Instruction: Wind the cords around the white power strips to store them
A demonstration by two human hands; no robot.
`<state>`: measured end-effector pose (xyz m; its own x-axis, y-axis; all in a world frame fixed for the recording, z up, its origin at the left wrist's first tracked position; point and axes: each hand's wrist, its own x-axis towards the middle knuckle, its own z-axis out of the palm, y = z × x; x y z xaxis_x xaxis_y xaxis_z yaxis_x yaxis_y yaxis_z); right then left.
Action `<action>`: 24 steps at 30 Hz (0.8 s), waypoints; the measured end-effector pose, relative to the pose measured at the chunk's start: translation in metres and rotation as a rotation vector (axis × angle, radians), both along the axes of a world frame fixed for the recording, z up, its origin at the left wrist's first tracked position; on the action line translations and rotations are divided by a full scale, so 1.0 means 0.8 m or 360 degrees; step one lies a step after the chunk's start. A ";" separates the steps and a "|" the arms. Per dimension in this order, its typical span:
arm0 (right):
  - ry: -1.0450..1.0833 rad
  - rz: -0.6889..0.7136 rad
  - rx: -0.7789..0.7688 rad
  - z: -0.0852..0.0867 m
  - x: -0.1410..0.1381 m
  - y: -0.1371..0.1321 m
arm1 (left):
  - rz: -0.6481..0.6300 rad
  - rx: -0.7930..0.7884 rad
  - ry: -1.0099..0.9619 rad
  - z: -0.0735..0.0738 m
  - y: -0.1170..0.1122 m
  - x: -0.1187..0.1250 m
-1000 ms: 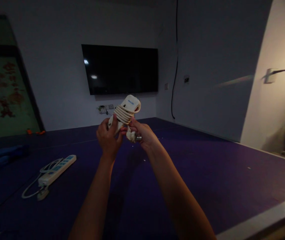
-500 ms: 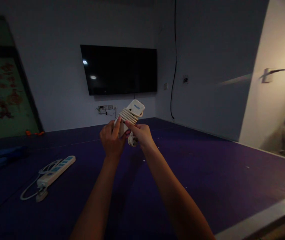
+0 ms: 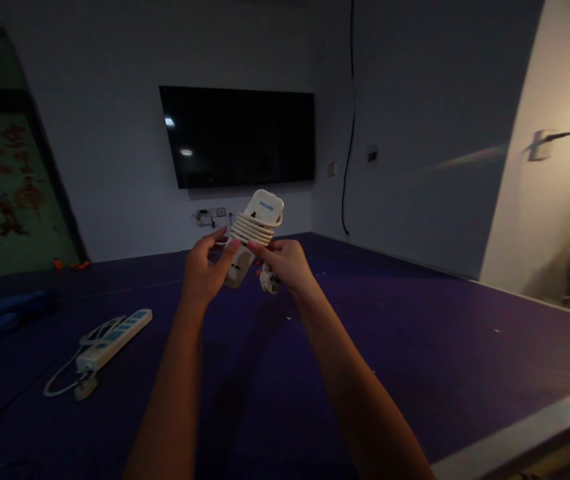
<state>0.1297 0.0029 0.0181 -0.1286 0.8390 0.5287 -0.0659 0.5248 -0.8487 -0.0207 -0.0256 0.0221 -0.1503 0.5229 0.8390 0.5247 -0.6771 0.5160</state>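
Observation:
A white power strip [image 3: 239, 264] with a blue PHILIPS label is held up tilted over the purple surface. Its white cord [image 3: 251, 231] is wound several times around the middle. The cord's plug [image 3: 269, 280] hangs below, beside my right fingers. My right hand [image 3: 285, 261] is closed on the right side of the strip, thumb against the windings. From the left, my left hand [image 3: 209, 265] curls around the strip's edge, its thumb near the lowest turns. A short piece of cord shows between that thumb and forefinger; the other left fingertips are partly hidden.
Another power strip [image 3: 115, 340] with blue sockets and a loose white cord lies at left on the purple surface [image 3: 415, 347]. Blue cloth [image 3: 9, 312] lies behind it. A television [image 3: 239, 137] hangs on the far wall, and a black cable [image 3: 351, 133] runs down the corner.
My left hand has shifted left and lower on the strip, uncovering its lower sockets. The strip has turned more upright and moved slightly left.

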 end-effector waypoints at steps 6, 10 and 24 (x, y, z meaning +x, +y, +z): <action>-0.0292 -0.0045 0.0220 -0.006 -0.007 0.004 | -0.0291 -0.0140 -0.0072 -0.001 0.004 -0.002; -0.0300 -0.0022 0.0143 -0.005 -0.008 -0.001 | -0.0162 -0.0058 -0.0108 -0.006 0.009 0.003; -0.0401 -0.0241 0.0211 -0.010 -0.019 -0.004 | -0.0007 0.0085 -0.0252 -0.015 0.010 0.006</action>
<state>0.1148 -0.0003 0.0099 -0.1483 0.7846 0.6020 0.2251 0.6195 -0.7520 -0.0158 -0.0177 0.0098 -0.2806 0.4793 0.8316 0.4366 -0.7078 0.5553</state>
